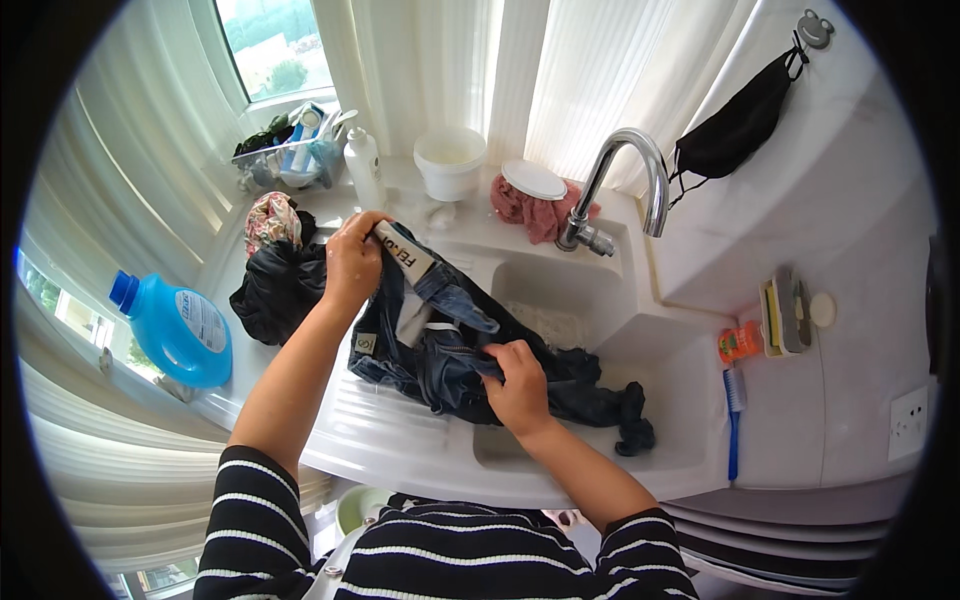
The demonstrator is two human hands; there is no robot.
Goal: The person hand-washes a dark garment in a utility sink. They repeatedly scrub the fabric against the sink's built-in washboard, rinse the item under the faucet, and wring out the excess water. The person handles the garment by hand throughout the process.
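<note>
A pair of wet dark blue jeans [455, 365] lies across the ribbed washboard slope of the white sink [580, 285], its legs trailing down into the basin. My left hand [354, 258] is closed on the waistband at the far left, where a pale printed label shows on the inside. Lower and to the right, my right hand [518, 385] pinches the denim near the fly, fingers closed. Between both hands the waist spreads apart, with a white pocket lining showing. Folds hide part of the fingertips.
A chrome faucet [640, 165] arches over the basin. Left of the jeans are dark bundled clothes [275, 290] and a blue detergent bottle [185, 330]. Behind stand a white pump bottle [364, 170], a white tub [450, 165] and a pink cloth [530, 208]. A blue brush [735, 420] hangs right.
</note>
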